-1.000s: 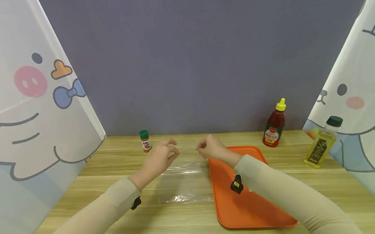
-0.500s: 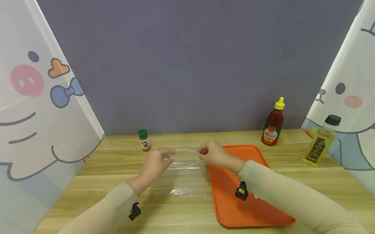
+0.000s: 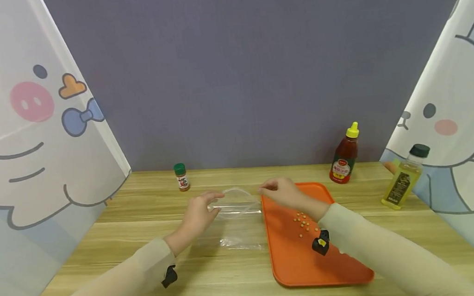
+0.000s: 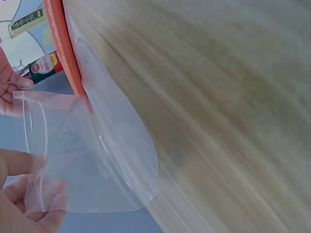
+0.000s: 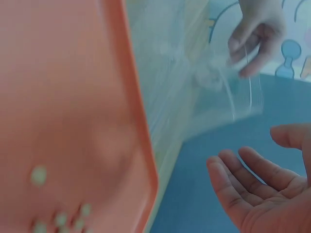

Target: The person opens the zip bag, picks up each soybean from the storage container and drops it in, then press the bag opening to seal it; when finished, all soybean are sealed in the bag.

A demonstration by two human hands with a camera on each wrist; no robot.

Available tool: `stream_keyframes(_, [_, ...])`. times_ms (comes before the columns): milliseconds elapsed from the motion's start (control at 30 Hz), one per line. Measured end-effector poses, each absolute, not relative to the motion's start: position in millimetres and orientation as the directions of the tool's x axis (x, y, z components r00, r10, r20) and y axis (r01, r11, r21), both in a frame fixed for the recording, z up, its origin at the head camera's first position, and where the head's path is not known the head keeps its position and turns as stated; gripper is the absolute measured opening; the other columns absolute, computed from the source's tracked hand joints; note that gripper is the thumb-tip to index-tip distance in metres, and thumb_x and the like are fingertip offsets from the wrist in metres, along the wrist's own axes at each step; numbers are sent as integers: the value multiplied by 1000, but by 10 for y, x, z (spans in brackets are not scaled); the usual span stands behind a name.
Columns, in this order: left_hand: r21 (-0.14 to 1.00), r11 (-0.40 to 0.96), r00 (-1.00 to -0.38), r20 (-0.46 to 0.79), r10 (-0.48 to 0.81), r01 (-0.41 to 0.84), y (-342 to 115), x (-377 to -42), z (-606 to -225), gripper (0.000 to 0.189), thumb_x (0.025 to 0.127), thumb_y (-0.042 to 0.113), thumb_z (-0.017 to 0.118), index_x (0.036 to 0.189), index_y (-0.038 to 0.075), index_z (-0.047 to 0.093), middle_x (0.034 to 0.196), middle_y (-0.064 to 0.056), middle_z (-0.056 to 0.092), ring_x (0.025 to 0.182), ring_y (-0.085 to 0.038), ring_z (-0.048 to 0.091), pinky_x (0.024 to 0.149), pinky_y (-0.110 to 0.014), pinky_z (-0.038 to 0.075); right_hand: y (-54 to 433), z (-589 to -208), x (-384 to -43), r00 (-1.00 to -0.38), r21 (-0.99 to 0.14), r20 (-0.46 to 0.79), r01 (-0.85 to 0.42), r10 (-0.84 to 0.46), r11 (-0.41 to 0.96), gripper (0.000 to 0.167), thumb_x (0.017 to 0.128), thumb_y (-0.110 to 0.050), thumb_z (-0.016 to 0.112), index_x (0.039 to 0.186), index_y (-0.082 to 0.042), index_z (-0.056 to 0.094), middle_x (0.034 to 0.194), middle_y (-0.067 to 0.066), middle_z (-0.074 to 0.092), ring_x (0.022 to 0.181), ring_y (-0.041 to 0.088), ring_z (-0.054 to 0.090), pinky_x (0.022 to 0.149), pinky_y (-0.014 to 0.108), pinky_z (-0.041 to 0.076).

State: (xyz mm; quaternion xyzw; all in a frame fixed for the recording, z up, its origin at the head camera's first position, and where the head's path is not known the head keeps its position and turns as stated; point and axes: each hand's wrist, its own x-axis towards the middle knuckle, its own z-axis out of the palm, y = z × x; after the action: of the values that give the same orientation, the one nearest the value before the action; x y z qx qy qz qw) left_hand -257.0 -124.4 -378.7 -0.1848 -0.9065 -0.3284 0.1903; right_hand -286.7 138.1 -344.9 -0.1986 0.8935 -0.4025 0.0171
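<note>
A clear plastic zip bag [image 3: 237, 229] lies left of the orange tray [image 3: 290, 267], its mouth raised and gaping towards the back. My left hand [image 3: 197, 214] holds the left side of that mouth; in the left wrist view some fingertips [image 4: 54, 206] show through the film. My right hand [image 3: 284, 194] is over the tray's back left corner, just off the bag. Its fingers are loosely bent with nothing between them, as the right wrist view shows of the palm [image 5: 277, 204]. Several small pale yellow pieces [image 3: 303, 221], like beans or kernels, lie on the tray.
A small green-capped spice jar [image 3: 182, 178] stands at the back left. At the back right is a red sauce bottle [image 3: 343, 158] with a yellow tip. A dark-capped bottle of yellow oil [image 3: 404, 181] stands at the right. A grey partition [image 3: 231, 74] closes off the back.
My right hand has let go of the bag's mouth and drawn back to the right. The mouth has spread wider. More yellow pieces on the tray have come into sight.
</note>
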Motion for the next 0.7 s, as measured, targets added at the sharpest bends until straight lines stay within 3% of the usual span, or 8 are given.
stream_keyframes(233, [537, 709, -864, 458, 209, 456, -1250, -2526, -3774, 41, 75, -4, 77, 114, 7, 69, 121, -12, 68, 106, -30, 67, 93, -43, 55, 1873, -3480, -2971, -929, -730, 65, -293, -364, 618, 26, 97, -19, 58, 115, -3, 68, 114, 18, 68, 103, 35, 64, 86, 47, 56])
stream_keyframes(500, [543, 704, -865, 454, 213, 458, -1262, -2498, -3818, 44, 74, -4, 77, 116, 7, 69, 121, -11, 68, 98, -27, 69, 86, -40, 58, 2268, -3676, -3080, -937, -675, 73, -298, -341, 675, 17, 88, -2, 66, 100, 9, 69, 95, 18, 71, 86, 23, 66, 74, 34, 57])
stream_keyframes(700, [555, 695, -870, 443, 217, 456, -1245, -2493, -3822, 43, 76, -3, 76, 117, 7, 68, 123, -11, 67, 101, -30, 68, 90, -42, 57, 2396, -3805, -3107, -953, -677, -9, -218, -304, 703, 11, 84, -1, 69, 93, 7, 70, 87, 13, 72, 73, 16, 62, 62, 26, 53])
